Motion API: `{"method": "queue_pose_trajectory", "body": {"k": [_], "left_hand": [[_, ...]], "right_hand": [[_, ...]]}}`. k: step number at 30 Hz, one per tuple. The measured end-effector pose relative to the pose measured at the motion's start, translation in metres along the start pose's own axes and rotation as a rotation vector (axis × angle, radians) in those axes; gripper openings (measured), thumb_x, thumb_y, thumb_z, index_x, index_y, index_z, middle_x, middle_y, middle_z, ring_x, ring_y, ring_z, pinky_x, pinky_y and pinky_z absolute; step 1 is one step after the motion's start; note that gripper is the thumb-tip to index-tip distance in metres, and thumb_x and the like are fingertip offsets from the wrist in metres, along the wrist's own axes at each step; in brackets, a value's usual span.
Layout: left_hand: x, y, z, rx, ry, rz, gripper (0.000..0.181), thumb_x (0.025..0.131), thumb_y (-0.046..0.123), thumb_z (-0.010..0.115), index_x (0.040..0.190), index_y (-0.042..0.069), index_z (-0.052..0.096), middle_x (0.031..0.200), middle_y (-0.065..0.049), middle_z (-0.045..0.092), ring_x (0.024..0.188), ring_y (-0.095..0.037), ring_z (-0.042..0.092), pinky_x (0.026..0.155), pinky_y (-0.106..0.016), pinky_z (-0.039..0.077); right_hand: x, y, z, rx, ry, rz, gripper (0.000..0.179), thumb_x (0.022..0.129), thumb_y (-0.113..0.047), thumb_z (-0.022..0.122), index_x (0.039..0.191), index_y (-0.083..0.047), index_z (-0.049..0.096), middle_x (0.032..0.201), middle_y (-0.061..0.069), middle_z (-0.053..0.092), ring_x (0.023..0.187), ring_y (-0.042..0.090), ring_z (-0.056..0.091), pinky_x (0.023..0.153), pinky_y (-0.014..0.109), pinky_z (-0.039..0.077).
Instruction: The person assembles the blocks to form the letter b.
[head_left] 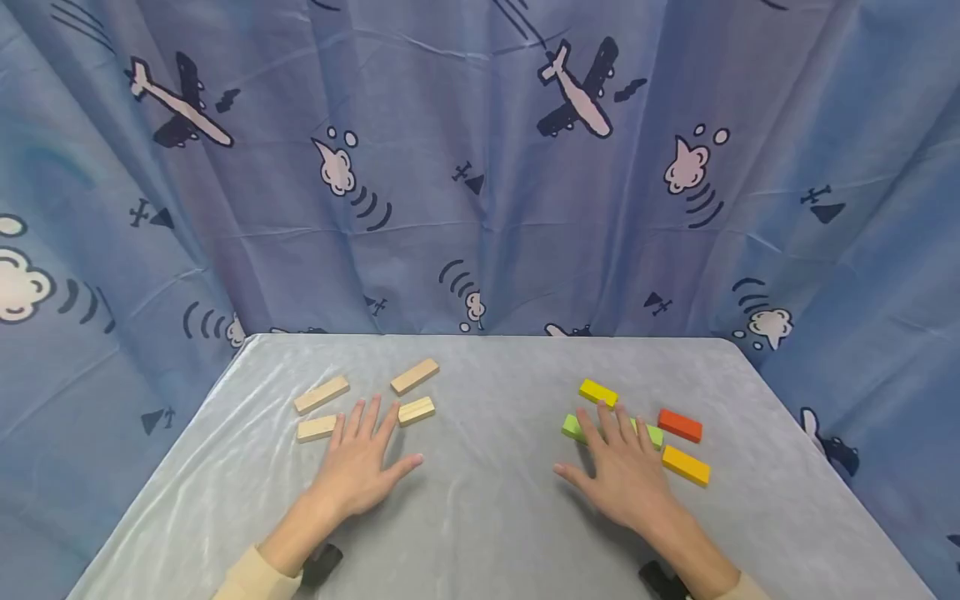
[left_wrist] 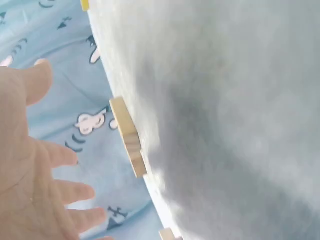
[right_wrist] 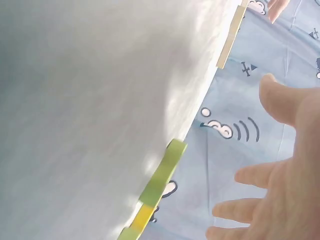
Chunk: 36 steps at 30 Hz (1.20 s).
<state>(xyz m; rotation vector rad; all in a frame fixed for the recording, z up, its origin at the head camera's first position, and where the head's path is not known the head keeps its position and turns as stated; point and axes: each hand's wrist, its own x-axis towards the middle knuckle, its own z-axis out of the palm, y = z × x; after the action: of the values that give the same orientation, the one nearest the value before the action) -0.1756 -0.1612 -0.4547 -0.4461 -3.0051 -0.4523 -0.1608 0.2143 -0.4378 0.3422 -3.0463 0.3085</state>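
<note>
My left hand (head_left: 356, 468) hovers, fingers spread and holding nothing, just in front of several plain wooden blocks. Two lie farther back, a left block (head_left: 321, 395) and a right block (head_left: 415, 377); nearer the fingertips are another left one (head_left: 316, 428) and right one (head_left: 416, 411). Over on the right, my right hand (head_left: 626, 482) is likewise spread above the table, with nothing in it. Around its fingers lie a yellow block (head_left: 597, 392), a red block (head_left: 680, 425), an orange-yellow block (head_left: 686, 466) and light green blocks (head_left: 573, 427), partly hidden by the fingers.
A pale grey cloth covers the table (head_left: 487, 500). Behind it and along both sides hangs a blue curtain (head_left: 420, 258) printed with airplanes and clouds. Each wrist carries a dark strapped device, such as the left one (head_left: 322, 565).
</note>
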Motion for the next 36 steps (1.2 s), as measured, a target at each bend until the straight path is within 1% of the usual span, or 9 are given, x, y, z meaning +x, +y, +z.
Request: {"method": "queue_pose_trajectory", "body": {"k": [5, 8, 13, 18, 22, 26, 30, 33, 36], "left_hand": [[0.0, -0.007, -0.003, -0.017, 0.039, 0.011, 0.082, 0.1, 0.059, 0.052, 0.159, 0.005, 0.032, 0.162, -0.026, 0.025, 0.149, -0.048, 0.019, 0.117, -0.065, 0.014], [0.0, -0.012, -0.006, -0.023, 0.086, 0.015, 0.078, 0.1, 0.055, 0.054, 0.156, 0.004, 0.037, 0.16, -0.027, 0.029, 0.148, -0.048, 0.024, 0.116, -0.064, 0.018], [-0.003, -0.023, -0.009, -0.035, 0.157, 0.022, 0.071, 0.099, 0.047, 0.06, 0.152, 0.003, 0.044, 0.155, -0.027, 0.038, 0.143, -0.046, 0.033, 0.113, -0.064, 0.026], [-0.004, -0.036, -0.014, -0.028, 0.242, 0.023, 0.063, 0.097, 0.038, 0.067, 0.145, 0.001, 0.051, 0.148, -0.027, 0.047, 0.136, -0.046, 0.043, 0.106, -0.065, 0.035], [-0.004, -0.044, -0.019, -0.016, 0.289, 0.027, 0.058, 0.094, 0.03, 0.072, 0.139, -0.002, 0.057, 0.141, -0.026, 0.053, 0.13, -0.046, 0.05, 0.102, -0.064, 0.04], [-0.004, -0.051, -0.023, -0.026, 0.295, 0.01, 0.053, 0.094, 0.026, 0.073, 0.135, -0.004, 0.059, 0.136, -0.025, 0.057, 0.124, -0.045, 0.054, 0.099, -0.061, 0.043], [-0.005, -0.059, -0.024, -0.03, 0.291, -0.02, 0.05, 0.093, 0.025, 0.073, 0.133, -0.004, 0.061, 0.131, -0.024, 0.059, 0.12, -0.045, 0.056, 0.098, -0.06, 0.044], [-0.006, -0.066, -0.025, -0.029, 0.286, -0.038, 0.049, 0.094, 0.024, 0.073, 0.132, -0.004, 0.061, 0.13, -0.024, 0.06, 0.118, -0.045, 0.056, 0.097, -0.061, 0.044], [-0.006, -0.072, -0.024, -0.015, 0.276, -0.05, 0.048, 0.094, 0.024, 0.072, 0.131, -0.004, 0.061, 0.128, -0.025, 0.06, 0.117, -0.046, 0.056, 0.095, -0.062, 0.044]], "right_hand": [[0.005, -0.011, -0.001, 0.0, 0.024, -0.034, 0.088, 0.094, -0.063, 0.06, 0.157, -0.006, 0.037, 0.161, 0.028, 0.027, 0.148, 0.051, 0.018, 0.116, 0.068, 0.012], [0.011, -0.02, -0.002, 0.01, 0.046, -0.06, 0.087, 0.094, -0.061, 0.062, 0.157, -0.006, 0.037, 0.161, 0.028, 0.028, 0.148, 0.05, 0.019, 0.116, 0.066, 0.013], [0.028, -0.038, 0.001, 0.003, 0.078, -0.109, 0.086, 0.094, -0.059, 0.064, 0.156, -0.005, 0.038, 0.158, 0.028, 0.034, 0.147, 0.048, 0.026, 0.117, 0.063, 0.019], [0.045, -0.059, 0.004, 0.044, 0.063, -0.15, 0.084, 0.095, -0.057, 0.063, 0.155, -0.003, 0.039, 0.156, 0.028, 0.037, 0.145, 0.046, 0.031, 0.117, 0.06, 0.022], [0.058, -0.074, 0.005, 0.077, 0.06, -0.175, 0.083, 0.095, -0.056, 0.063, 0.154, -0.002, 0.04, 0.154, 0.027, 0.04, 0.144, 0.044, 0.034, 0.117, 0.058, 0.025], [0.071, -0.088, 0.006, 0.099, 0.076, -0.183, 0.081, 0.095, -0.054, 0.065, 0.152, -0.003, 0.043, 0.151, 0.024, 0.045, 0.141, 0.041, 0.04, 0.113, 0.056, 0.032], [0.082, -0.101, 0.01, 0.165, 0.067, -0.168, 0.08, 0.094, -0.053, 0.067, 0.152, -0.003, 0.044, 0.148, 0.021, 0.049, 0.137, 0.037, 0.045, 0.11, 0.054, 0.038], [0.09, -0.11, 0.013, 0.22, 0.072, -0.175, 0.077, 0.093, -0.05, 0.069, 0.15, -0.003, 0.047, 0.145, 0.02, 0.052, 0.135, 0.036, 0.048, 0.108, 0.052, 0.041], [0.097, -0.119, 0.016, 0.253, 0.084, -0.196, 0.072, 0.093, -0.046, 0.071, 0.147, -0.003, 0.05, 0.141, 0.019, 0.055, 0.131, 0.035, 0.051, 0.107, 0.051, 0.042]]}}
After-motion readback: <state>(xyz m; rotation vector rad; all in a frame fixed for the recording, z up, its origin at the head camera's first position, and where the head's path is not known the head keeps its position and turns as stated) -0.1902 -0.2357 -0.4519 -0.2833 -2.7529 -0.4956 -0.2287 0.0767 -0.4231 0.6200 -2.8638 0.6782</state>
